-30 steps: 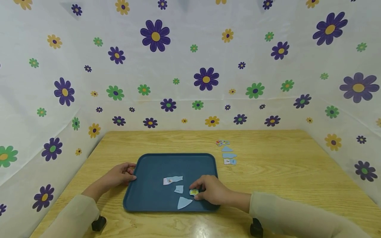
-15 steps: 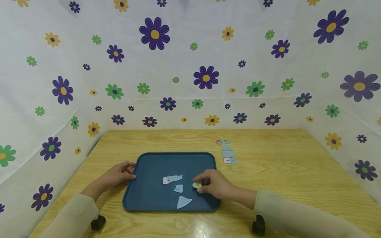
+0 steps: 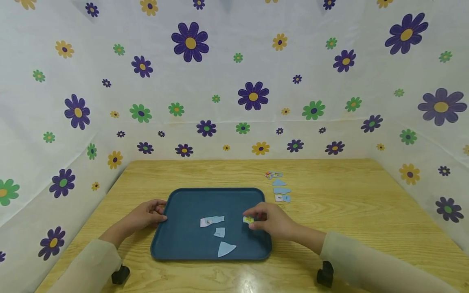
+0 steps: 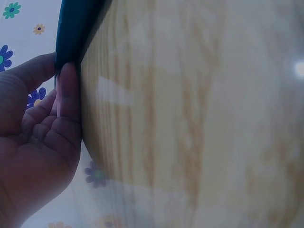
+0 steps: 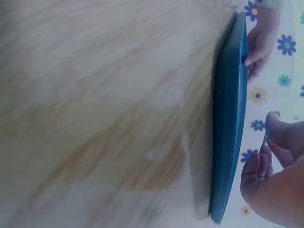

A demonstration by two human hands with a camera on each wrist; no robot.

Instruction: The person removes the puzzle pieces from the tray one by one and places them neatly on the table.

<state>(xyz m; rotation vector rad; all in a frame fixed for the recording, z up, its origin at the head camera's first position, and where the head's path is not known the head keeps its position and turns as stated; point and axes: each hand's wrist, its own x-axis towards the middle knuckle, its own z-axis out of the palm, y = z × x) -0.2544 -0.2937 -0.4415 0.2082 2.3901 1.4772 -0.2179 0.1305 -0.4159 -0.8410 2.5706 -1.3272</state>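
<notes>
In the head view, a dark blue tray (image 3: 183, 244) lies on the wooden table. My left hand (image 3: 148, 215) pinches its left edge; the left wrist view shows thumb and fingers (image 4: 69, 90) meeting at the tray's rim. Above the tray's right part, my right hand (image 3: 272, 221) holds a small light-blue puzzle piece with a yellow print (image 3: 248, 219) between thumb and fingers. From the right wrist, that piece shows only as a thin edge. On the tray lie a long printed piece (image 3: 212, 221), a small light-blue piece (image 3: 220, 232) and a triangular light-blue piece (image 3: 226, 249).
Beyond the tray's right corner, several pieces stand in a column on the table: a multicoloured one (image 3: 273, 175), a light-blue triangle (image 3: 279, 182), a wavy light-blue one (image 3: 281, 190) and a white-and-blue one (image 3: 282, 198). A flowered cloth (image 3: 220, 73) encloses the table's back and sides.
My right hand has moved up and to the right over the tray, carrying the yellow-printed puzzle piece. The left hand stays at the tray's edge.
</notes>
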